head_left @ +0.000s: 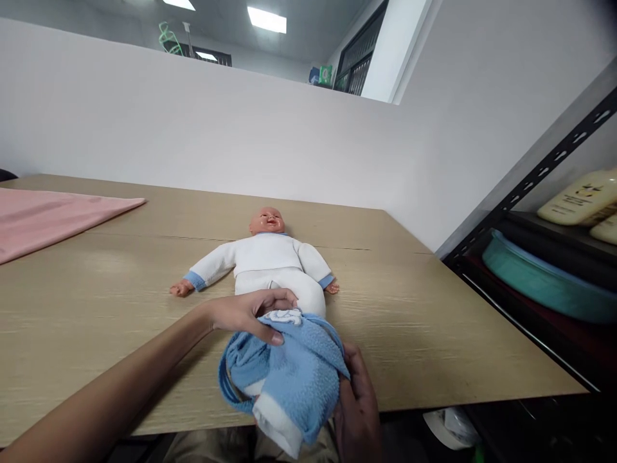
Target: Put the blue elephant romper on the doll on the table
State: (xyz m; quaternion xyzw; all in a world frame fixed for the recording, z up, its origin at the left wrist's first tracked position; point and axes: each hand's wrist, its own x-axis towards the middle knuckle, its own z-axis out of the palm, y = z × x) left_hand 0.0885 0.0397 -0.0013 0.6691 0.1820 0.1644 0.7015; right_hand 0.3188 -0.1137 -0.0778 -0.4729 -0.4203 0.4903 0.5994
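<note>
A baby doll (267,251) lies on its back on the table, head toward the wall and arms spread, in white clothes with blue cuffs. A light blue terry garment with straps (303,373) is bunched around its lower legs, over the table's near edge. My left hand (255,315) closes on the garment's upper edge, thumb in front and fingers over the doll's thigh. At the garment's right side, my right hand (357,399) grips the cloth, its fingertips partly hidden in the folds. White fabric (277,424) shows at the garment's lower opening. The doll's feet are hidden.
The wooden table (424,321) meets a white wall (216,135) at the back. A pink cloth (53,218) lies at the left. On the right, a black metal rack (530,164) holds a teal basin (544,283) and pale yellow bottles (578,196).
</note>
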